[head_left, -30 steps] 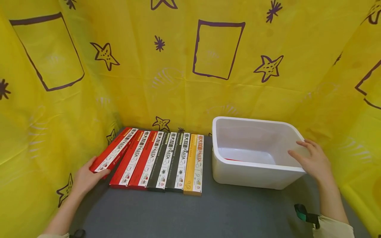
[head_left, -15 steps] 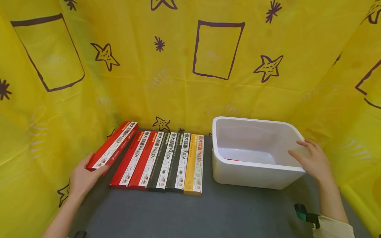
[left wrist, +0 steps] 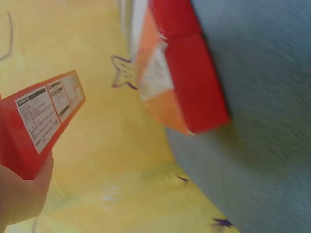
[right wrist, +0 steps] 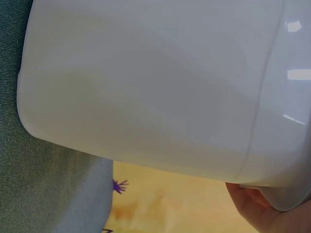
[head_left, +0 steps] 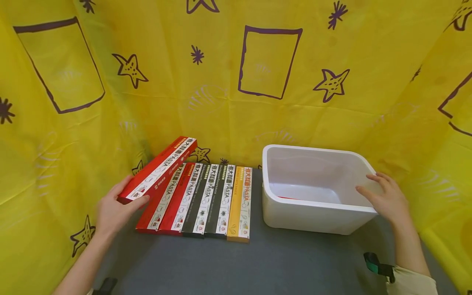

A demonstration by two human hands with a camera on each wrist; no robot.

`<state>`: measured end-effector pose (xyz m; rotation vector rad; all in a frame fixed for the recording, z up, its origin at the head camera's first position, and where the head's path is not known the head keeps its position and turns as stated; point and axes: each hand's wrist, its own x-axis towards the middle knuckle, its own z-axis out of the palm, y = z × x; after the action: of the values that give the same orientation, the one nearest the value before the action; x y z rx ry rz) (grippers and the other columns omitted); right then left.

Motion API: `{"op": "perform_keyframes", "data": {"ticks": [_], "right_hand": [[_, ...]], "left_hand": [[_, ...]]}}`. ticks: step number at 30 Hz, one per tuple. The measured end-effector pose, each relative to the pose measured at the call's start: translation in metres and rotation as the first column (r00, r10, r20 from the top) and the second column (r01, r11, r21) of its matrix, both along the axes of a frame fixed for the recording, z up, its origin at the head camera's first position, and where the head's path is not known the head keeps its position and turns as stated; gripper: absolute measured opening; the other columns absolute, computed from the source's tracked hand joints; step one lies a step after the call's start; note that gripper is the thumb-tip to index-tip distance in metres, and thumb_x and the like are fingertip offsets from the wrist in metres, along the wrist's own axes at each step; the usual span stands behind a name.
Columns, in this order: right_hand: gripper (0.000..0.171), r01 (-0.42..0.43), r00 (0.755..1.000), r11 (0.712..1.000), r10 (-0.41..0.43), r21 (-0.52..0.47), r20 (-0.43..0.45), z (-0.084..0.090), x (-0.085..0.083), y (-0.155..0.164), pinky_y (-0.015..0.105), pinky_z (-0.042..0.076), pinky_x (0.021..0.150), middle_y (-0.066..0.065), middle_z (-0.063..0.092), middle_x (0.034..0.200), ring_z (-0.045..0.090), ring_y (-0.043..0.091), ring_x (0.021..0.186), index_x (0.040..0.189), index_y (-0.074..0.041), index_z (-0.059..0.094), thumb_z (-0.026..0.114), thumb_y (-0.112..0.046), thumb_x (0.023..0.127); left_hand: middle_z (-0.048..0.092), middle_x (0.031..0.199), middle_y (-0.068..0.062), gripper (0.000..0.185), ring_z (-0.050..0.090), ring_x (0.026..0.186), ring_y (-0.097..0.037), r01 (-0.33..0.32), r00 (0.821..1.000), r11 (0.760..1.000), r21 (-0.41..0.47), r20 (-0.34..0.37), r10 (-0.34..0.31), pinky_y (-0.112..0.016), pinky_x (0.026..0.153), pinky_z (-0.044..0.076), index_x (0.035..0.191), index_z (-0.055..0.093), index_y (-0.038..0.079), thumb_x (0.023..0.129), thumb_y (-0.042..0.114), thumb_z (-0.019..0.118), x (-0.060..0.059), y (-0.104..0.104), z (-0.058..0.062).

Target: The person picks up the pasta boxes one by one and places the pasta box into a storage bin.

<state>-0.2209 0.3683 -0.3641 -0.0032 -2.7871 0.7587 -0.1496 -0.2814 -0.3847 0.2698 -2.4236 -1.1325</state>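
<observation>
Left hand (head_left: 112, 211) grips the near end of a red pasta box (head_left: 157, 170), raised and tilted above the desk's (head_left: 258, 262) left edge. Right hand (head_left: 387, 198), fingers relaxed, rests on the white bin's (head_left: 317, 221) right rim.

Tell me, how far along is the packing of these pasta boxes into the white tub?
Early days. Something red already shows low inside the white tub, though what it is I cannot tell. In hand: the left hand grips one red pasta box, lifted off the table at a tilt. The right hand rests on the tub's rim. Left: the row of pasta boxes, red, black and yellow, lying flat on the grey table.
</observation>
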Motion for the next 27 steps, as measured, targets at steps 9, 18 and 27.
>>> {"op": "perform_keyframes", "data": {"ticks": [9, 18, 27], "right_hand": [[0.063, 0.005, 1.0, 1.0, -0.005, -0.006, -0.002, -0.001, 0.0, 0.0, 0.068, 0.015, 0.092, 0.028, 0.024, 0.142, 0.019, 0.052, 0.125, 0.133, 0.002, 0.043, 0.051, -0.043, 0.089], [0.063, -0.007, 1.0, 1.0, 0.007, -0.013, -0.002, -0.002, 0.002, 0.001, 0.068, 0.016, 0.092, 0.03, 0.023, 0.142, 0.02, 0.054, 0.123, 0.133, 0.003, 0.043, 0.051, -0.042, 0.09], [0.062, -0.002, 1.0, 1.0, 0.002, -0.008, -0.025, -0.003, 0.0, 0.002, 0.068, 0.016, 0.092, 0.03, 0.025, 0.141, 0.022, 0.053, 0.122, 0.132, 0.002, 0.044, 0.052, -0.042, 0.089]], "left_hand": [[0.046, 0.135, -0.009, 0.067, 0.046, 0.099, -0.017, 0.15, 0.988, 0.986, 0.073, -0.045, -0.147, -0.015, 0.067, 0.043, 0.138, 0.043, 0.032, 0.078, 0.029, 0.072, -0.002, 0.027, 0.021], [0.048, 0.131, -0.001, 0.063, 0.053, 0.094, -0.016, 0.323, 0.945, 0.924, 0.205, -0.121, -0.303, -0.024, 0.064, 0.051, 0.135, 0.046, 0.032, 0.079, 0.02, 0.072, -0.01, 0.054, 0.042], [0.051, 0.131, -0.003, 0.061, 0.052, 0.098, -0.019, 0.45, 0.89, 0.841, 0.3, -0.224, -0.396, -0.024, 0.066, 0.052, 0.134, 0.049, 0.024, 0.079, 0.012, 0.072, -0.023, 0.083, 0.057]]}}
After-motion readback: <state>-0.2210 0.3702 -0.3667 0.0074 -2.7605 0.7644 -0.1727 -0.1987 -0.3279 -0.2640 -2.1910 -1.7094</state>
